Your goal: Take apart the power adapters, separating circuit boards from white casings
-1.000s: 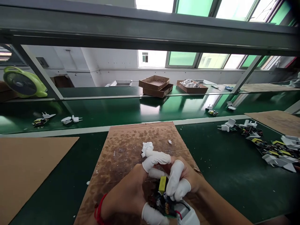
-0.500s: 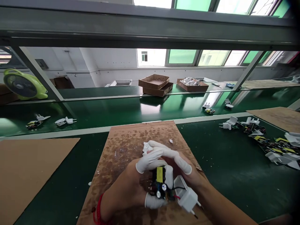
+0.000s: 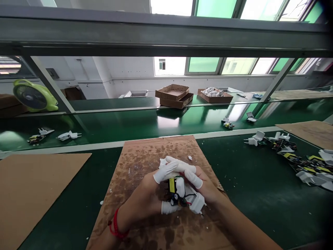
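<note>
A charger circuit board (image 3: 172,185) with a yellow-taped block is between my hands, above the brown cardboard. My left hand (image 3: 153,189), in white finger cots, is closed around it, thumb below and fingers above. My right hand (image 3: 200,177) closes on the board from the other side, with a white-covered tip lying against it; its grip is partly hidden. A white plug housing (image 3: 197,203) hangs from the board by thin wires, beneath my right hand. By the fingertips shows a small white lump (image 3: 162,163), its kind unclear.
Stained cardboard (image 3: 145,152) covers the bench in front of me. Several boards with white housings (image 3: 307,163) lie in a pile at the right. Other units (image 3: 69,135) rest on the green belt (image 3: 125,121). Cardboard trays (image 3: 173,93) stand behind it, under a metal beam (image 3: 166,34).
Both hands have shifted slightly up and away with the circuit board. The plug housing has swung in closer to the board, leftward. The camera view has tilted a little.
</note>
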Demonstrator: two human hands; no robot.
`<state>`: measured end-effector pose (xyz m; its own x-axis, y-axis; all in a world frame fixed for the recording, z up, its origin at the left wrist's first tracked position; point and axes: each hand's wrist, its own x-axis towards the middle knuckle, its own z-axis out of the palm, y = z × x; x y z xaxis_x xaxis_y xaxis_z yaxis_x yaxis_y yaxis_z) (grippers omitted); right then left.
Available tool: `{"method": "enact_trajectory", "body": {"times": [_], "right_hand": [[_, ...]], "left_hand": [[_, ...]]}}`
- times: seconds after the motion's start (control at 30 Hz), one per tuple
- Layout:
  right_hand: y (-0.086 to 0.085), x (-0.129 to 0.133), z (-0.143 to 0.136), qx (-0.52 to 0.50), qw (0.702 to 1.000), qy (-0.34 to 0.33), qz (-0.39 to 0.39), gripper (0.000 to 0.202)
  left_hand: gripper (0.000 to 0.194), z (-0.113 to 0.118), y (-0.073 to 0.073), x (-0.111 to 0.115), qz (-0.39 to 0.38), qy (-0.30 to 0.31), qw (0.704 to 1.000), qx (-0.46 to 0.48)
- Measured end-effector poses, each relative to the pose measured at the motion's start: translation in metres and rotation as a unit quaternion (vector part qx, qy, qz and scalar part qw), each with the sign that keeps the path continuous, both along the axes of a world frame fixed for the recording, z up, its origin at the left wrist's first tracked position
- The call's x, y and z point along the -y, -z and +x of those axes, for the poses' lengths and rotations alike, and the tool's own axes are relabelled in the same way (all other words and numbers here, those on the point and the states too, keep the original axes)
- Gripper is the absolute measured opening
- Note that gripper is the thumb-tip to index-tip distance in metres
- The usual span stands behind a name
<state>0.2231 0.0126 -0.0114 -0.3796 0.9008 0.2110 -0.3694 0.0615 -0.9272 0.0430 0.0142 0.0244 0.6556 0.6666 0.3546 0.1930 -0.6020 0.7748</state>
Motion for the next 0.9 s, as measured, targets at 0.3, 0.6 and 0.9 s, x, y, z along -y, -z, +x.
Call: {"method": "enact_trajectory", "body": {"times": [0.3,0.6,0.9], "right_hand": [[-0.008,-0.022,0.015,-0.163,0.955,0.208,-0.134,0.034],[-0.011,-0.021,0.016,-0.166,0.954,0.193,-0.156,0.040],[0.000,-0.034,0.019,0.039,0.969,0.237,-0.056,0.044]], "left_hand": [[0.050,-0.009,0.009,-0.033,-0.290,-0.239,0.916,0.140],[0.042,-0.059,0.011,-0.074,-0.232,-0.440,0.813,0.304],[0.038,-0.027,0.017,-0.063,-0.245,-0.388,0.880,0.123]]}}
